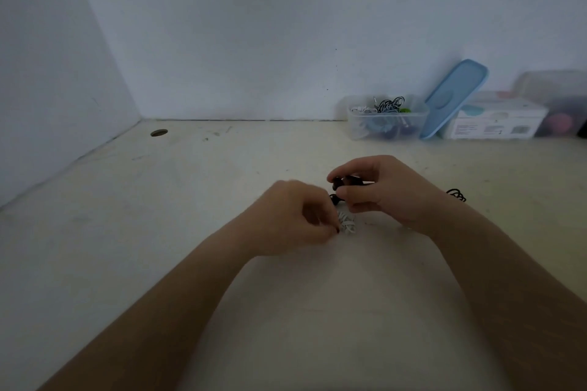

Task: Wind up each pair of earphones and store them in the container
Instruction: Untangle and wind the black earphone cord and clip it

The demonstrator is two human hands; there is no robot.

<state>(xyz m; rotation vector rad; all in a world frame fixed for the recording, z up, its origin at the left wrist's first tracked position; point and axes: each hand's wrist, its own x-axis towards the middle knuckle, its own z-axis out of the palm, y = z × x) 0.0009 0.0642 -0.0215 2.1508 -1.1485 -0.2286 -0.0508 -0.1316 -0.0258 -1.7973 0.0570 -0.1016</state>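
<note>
Both hands meet over the middle of the cream table (158, 232). My right hand (381, 190) is shut on black earphones (344, 181), whose buds and cable show between its fingers. My left hand (292, 216) pinches the same black cable near its fingertips. A small bundle of white earphones (347, 223) lies on the table just below the hands. More black cable (456, 194) lies coiled behind my right wrist. The clear plastic container (359, 127) stands at the back right, holding several wound earphones.
A blue lid (454, 98) leans on the container's right side. A white box (495, 120) and another clear tub (559, 98) stand further right. The wall runs along the back and left. A round cable hole (158, 133) sits at the table's back left.
</note>
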